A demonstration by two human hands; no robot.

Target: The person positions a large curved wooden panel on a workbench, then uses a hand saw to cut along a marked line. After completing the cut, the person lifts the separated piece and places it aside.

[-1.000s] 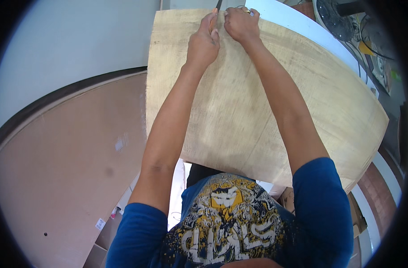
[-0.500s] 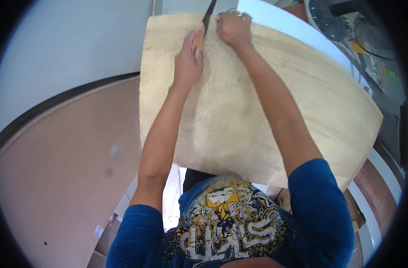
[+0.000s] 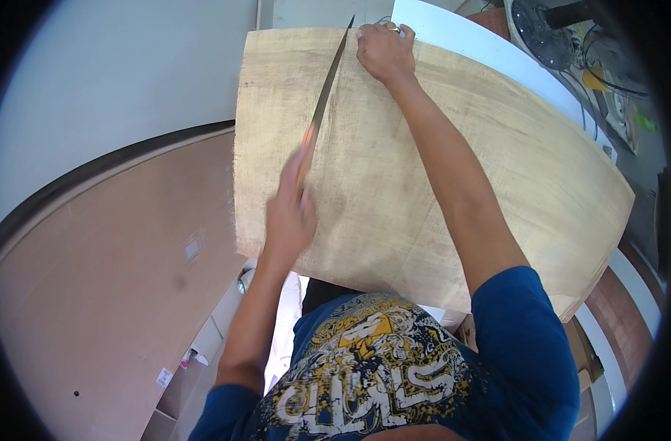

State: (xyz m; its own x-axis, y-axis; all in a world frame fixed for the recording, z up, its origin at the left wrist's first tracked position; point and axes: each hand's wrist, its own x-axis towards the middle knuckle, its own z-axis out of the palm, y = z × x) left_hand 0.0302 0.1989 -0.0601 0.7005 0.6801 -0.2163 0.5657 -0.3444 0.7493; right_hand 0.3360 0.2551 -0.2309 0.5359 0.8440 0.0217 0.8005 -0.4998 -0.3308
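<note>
Lt tan grained board [image 3: 376, 169], dk grey blade [image 3: 331, 79], orange handle [image 3: 306, 160]

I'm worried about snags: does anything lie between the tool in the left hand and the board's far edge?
Nothing visible: the long-bladed tool in the left hand reaches the far edge of the wooden board, its tip showing beyond. The right hand is at that edge, right of the blade, apart from it.

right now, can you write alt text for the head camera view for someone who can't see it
A left hand holds what looks like a saw, its blade reaching just past the far edge of a pale wooden board. The right hand rests at that edge, right of the blade.
</note>
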